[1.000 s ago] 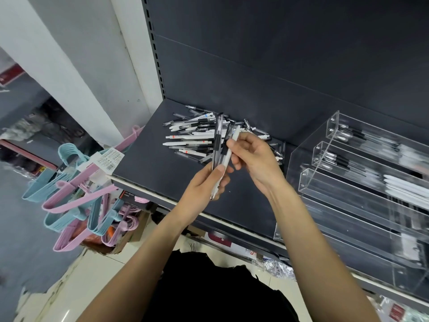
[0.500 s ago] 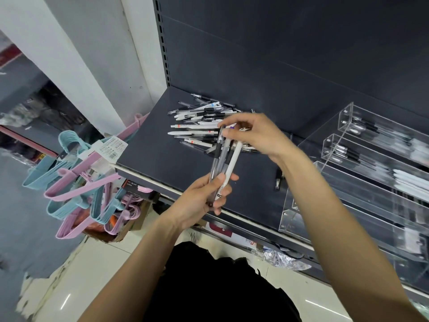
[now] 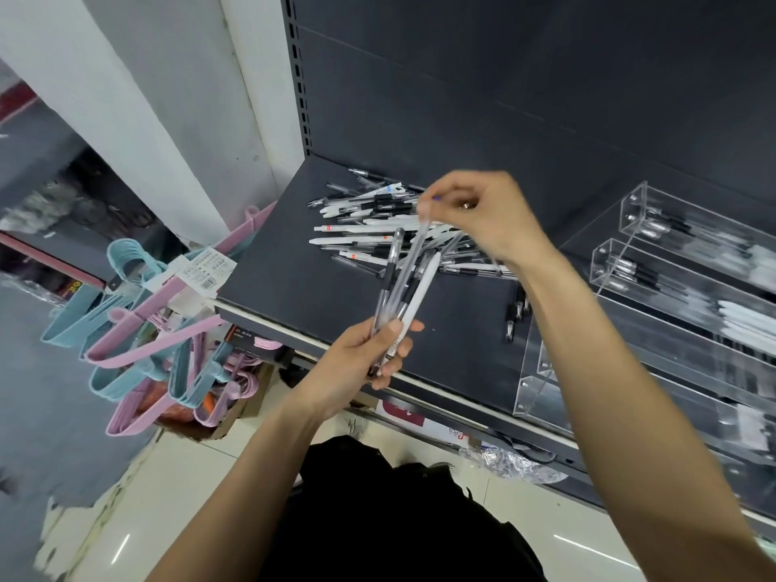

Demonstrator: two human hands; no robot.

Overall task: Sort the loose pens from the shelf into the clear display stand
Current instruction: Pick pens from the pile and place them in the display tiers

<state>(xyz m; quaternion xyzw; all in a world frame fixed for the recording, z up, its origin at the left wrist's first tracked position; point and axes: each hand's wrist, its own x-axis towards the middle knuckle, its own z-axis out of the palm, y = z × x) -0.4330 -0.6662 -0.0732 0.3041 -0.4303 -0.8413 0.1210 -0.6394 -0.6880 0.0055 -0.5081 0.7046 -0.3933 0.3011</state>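
1. Left hand [image 3: 361,363] grips a bunch of pens [image 3: 401,287] by their lower ends, fingers curled round them, thumb across the front; bunch fans up and to the right over the shelf edge.
2. Bunch holds clear-barrel pens with black grips plus 1 white pen [image 3: 415,300] on its right side; exact count cannot be told.
3. Right hand [image 3: 483,216] is raised above the pile, fingers curled, pinching the top end of a clear pen [image 3: 424,233] between thumb and fingertips; that pen slants down into the left hand's bunch.
4. Loose pile of pens [image 3: 369,228] lies on the dark shelf [image 3: 285,266] toward the back, under and left of the right hand; mix of white and clear/black pens, crossing each other.
5. A few black-grip pens [image 3: 517,312] lie apart from the pile, just beside the stand's left wall, partly hidden by the right forearm.
6. Clear display stand [image 3: 604,262] sits on the shelf at right, stepped tiers; upper tiers hold black-grip and white pens, blurred.
7. Pink and blue hangers [image 3: 138,329] hang in a cluster left of the shelf, with a barcode tag [image 3: 203,273] on them.
8. Black clothing [image 3: 399,518] of the person at bottom centre, pale floor tiles [image 3: 138,510] below.
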